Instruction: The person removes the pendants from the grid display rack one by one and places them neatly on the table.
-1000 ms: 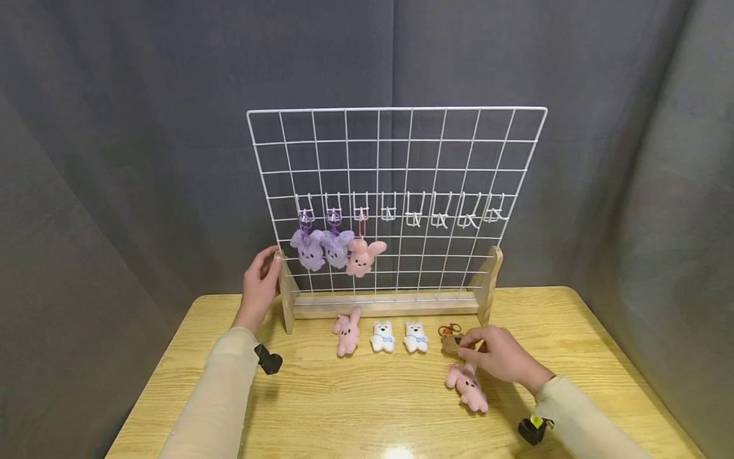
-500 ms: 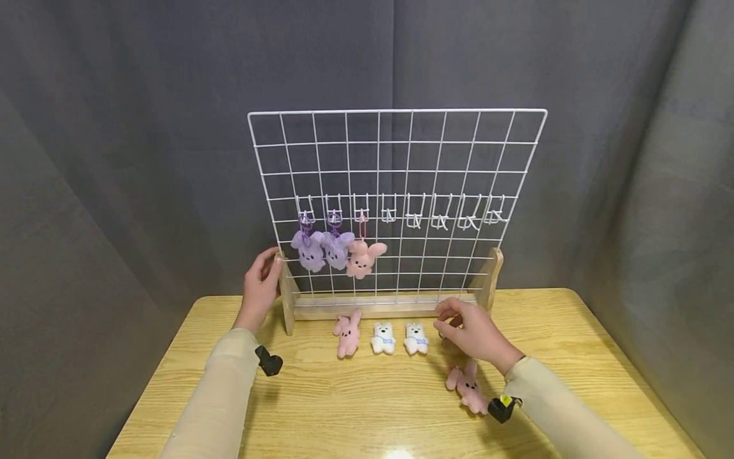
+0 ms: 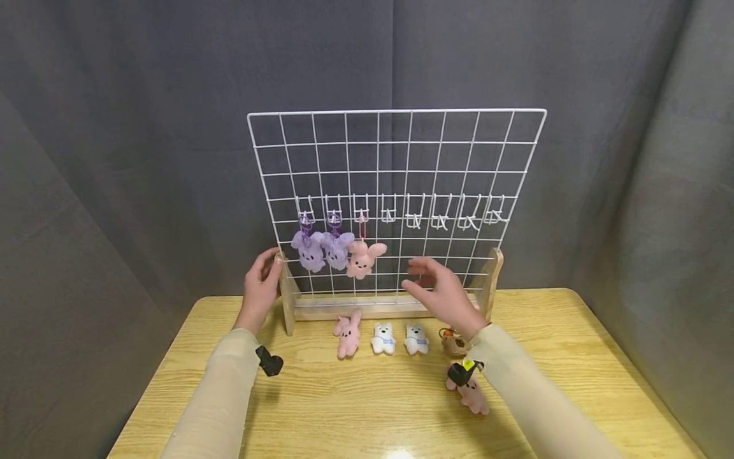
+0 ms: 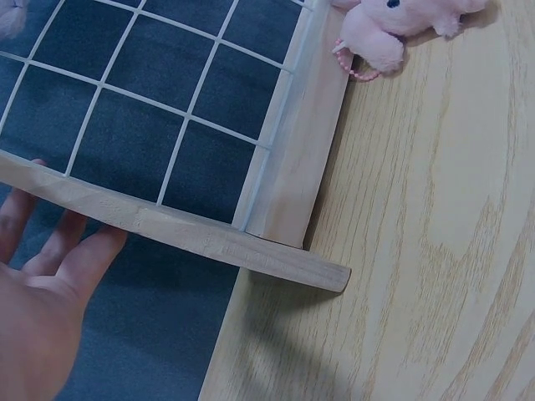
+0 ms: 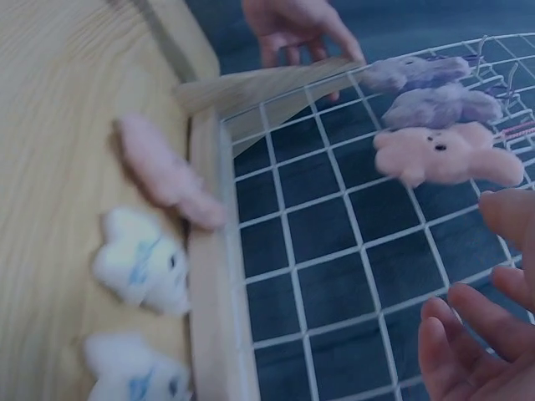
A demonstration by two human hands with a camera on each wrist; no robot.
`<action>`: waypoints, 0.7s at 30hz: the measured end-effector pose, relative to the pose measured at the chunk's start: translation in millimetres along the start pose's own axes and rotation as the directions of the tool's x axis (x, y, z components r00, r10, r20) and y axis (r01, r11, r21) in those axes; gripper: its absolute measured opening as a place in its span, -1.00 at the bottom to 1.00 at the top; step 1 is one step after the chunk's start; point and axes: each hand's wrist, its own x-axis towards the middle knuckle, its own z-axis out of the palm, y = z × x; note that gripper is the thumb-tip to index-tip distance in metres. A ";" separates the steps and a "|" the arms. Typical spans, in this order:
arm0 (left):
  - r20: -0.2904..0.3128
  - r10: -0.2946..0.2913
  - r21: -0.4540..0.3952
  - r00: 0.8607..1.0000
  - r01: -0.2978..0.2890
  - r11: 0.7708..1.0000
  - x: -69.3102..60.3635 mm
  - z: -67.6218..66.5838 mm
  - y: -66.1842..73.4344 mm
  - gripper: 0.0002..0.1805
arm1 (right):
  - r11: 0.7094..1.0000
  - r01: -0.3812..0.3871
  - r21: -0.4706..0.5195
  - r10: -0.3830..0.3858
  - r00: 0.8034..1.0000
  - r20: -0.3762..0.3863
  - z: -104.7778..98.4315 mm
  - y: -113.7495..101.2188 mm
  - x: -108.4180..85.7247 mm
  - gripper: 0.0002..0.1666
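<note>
My left hand (image 3: pixel 260 284) holds the wooden side post (image 4: pixel 192 238) of a white wire grid rack (image 3: pixel 395 255), with fingertips against its outer edge in the left wrist view. My right hand (image 3: pixel 441 290) hovers in front of the grid, fingers loosely bent, nothing between them. Nearest it in the right wrist view hangs a pink bunny keychain (image 5: pixel 443 154). Two purple bunny keychains (image 3: pixel 309 250) hang left of it. On the table lie another pink bunny keychain (image 3: pixel 347 335), two white bear plushes (image 3: pixel 383 339) and a brown plush keychain (image 3: pixel 453 345).
Bare white hooks (image 3: pixel 440 220) line the right part of the grid. Under my right forearm another pink bunny keychain (image 3: pixel 474 398) lies partly covered. A grey curtain (image 3: pixel 172 127) hangs behind the wooden table (image 3: pixel 367 401).
My right hand has left the brown keychain, risen and moved leftward to the grid front with nothing in it. My left hand stays at the side post.
</note>
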 end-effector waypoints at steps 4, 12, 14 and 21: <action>-0.002 0.009 -0.009 1.000 -0.009 1.000 2.5 -0.6 -4.8 -0.46 | 0.999 0.003 0.042 -0.002 1.000 -0.014 8.3 -12.4 14.1 -0.36; 0.002 0.006 0.003 1.000 -0.006 1.000 1.6 1.0 -3.5 -0.46 | 0.992 0.028 0.122 -0.025 0.999 -0.019 25.4 -36.5 35.1 -0.30; 0.002 0.006 0.008 1.000 -0.006 1.000 1.3 1.2 -3.7 -0.46 | 0.991 0.026 0.134 -0.023 0.999 -0.023 29.1 -40.6 39.7 -0.31; -0.012 0.021 -0.004 1.000 -0.021 1.000 2.3 0.4 -6.2 -0.47 | 0.984 0.043 0.175 -0.039 0.999 -0.026 38.2 -54.3 50.9 -0.41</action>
